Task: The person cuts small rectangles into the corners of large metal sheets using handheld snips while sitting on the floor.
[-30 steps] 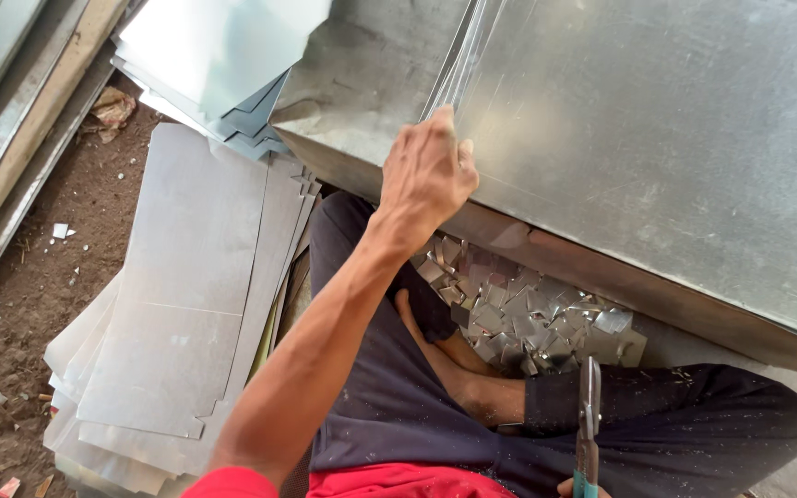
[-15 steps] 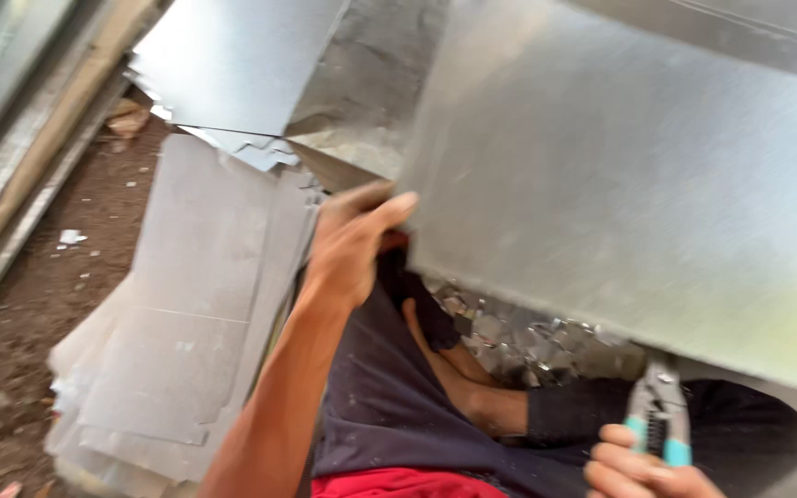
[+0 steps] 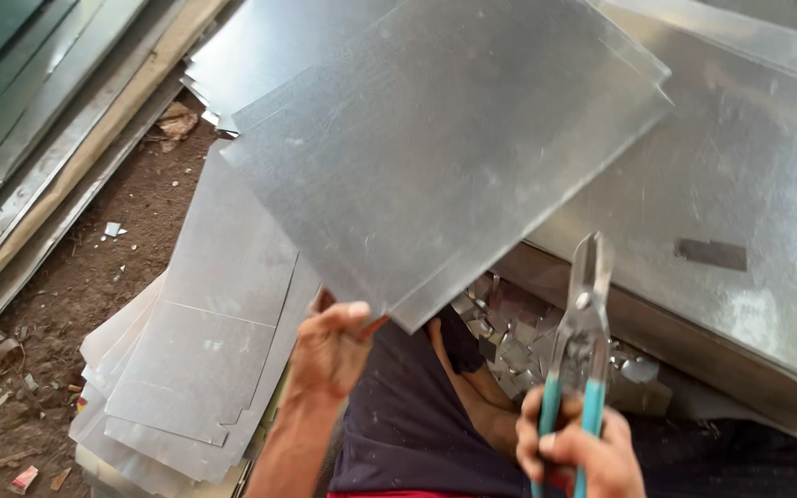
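Your left hand (image 3: 332, 355) pinches the near corner of a galvanised sheet (image 3: 445, 148), tilted above the stacked sheets (image 3: 200, 360) on the floor. Your right hand (image 3: 576, 452) wraps the tin snips (image 3: 579, 341), blades shut.

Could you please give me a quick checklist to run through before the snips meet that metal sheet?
1. Left hand grips the metal sheet at its lower corner: ok.
2. Right hand holds the tin snips by the teal handles: ok.
3. Blades closed, pointing up: ok.
4. Blades touching the sheet edge: not ok, apart.
5. Cut line marked on sheet: cannot tell.
6. Offcuts lie beside the legs: not ok.
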